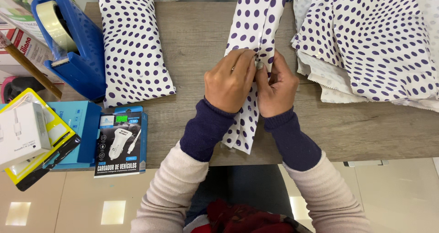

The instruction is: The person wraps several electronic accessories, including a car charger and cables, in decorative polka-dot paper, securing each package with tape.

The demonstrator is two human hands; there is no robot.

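At the upper left of the frame a blue tape dispenser stands on the worktop beside 1 wrapped dotted parcel. At centre, the left hand and right hand pinch shut on a dotted paper wrap, probably light, soft and crease-prone, best gripped along its folded seam. Loose dotted sheets lie upper right.

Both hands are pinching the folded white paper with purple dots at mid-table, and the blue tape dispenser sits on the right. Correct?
Not quite: the head view shows the blue tape dispenser on the left. Both the left hand and right hand do pinch the folded white paper with purple dots.
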